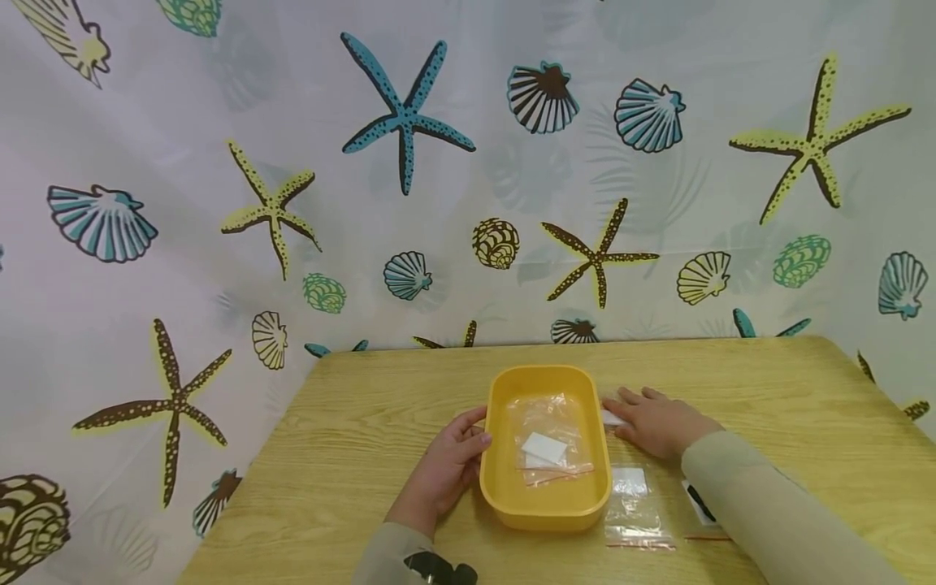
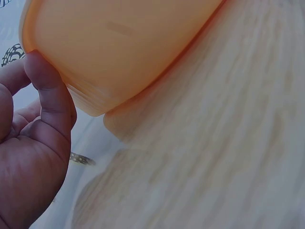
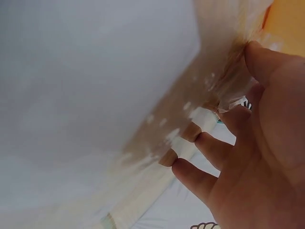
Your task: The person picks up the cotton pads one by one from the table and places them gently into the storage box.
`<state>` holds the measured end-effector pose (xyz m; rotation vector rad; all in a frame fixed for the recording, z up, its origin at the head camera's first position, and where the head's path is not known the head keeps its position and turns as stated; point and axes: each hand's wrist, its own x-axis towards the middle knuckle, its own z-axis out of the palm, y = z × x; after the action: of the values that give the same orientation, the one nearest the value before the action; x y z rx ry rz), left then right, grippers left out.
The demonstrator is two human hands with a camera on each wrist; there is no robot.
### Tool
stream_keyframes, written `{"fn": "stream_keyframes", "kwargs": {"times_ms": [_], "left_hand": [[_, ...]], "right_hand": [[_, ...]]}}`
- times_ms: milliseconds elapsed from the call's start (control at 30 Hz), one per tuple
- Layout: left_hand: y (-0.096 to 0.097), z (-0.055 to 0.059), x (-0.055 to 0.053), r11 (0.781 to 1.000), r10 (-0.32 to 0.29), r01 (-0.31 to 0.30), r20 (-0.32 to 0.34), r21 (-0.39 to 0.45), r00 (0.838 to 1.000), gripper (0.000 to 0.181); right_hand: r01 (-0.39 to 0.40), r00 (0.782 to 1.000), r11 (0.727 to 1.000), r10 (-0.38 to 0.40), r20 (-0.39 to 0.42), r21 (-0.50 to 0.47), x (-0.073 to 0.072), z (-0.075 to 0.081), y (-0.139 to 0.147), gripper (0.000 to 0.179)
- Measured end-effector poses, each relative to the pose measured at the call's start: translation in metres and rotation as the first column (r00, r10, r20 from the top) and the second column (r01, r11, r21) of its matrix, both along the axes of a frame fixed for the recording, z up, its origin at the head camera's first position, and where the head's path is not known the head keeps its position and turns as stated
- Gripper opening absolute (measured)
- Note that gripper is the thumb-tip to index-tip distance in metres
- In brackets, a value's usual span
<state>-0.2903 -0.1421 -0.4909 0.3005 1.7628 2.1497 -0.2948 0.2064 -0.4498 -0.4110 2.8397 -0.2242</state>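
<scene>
Head: yellow tray (image 1: pixel 546 516), bag (image 1: pixel 613 418) perhaps labelled.

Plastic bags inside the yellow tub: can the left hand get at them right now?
Probably yes: the tub is open-topped above the bags; the left hand, at its left side, would need to lift and dip inside.
</scene>
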Motion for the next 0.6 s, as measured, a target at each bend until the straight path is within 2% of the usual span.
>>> {"fn": "stream_keyframes", "kwargs": {"times_ms": [467, 600], "left_hand": [[-0.0005, 0.0002, 0.0007, 1.000, 0.003, -0.003, -0.004, -0.009, 1.000, 0.054], [-0.0007, 0.0001, 0.0012, 1.000, 0.006, -0.006, -0.004, -0.009, 1.000, 0.055]], "right_hand": [[-0.046, 0.993, 0.997, 0.053, -0.107, 0.061, 0.0000, -0.0005, -0.0004, 0.048], [-0.044, 0.987, 0.998, 0.050, -0.152, 0.039, 0.0005, -0.0017, 0.0023, 0.046]]}}
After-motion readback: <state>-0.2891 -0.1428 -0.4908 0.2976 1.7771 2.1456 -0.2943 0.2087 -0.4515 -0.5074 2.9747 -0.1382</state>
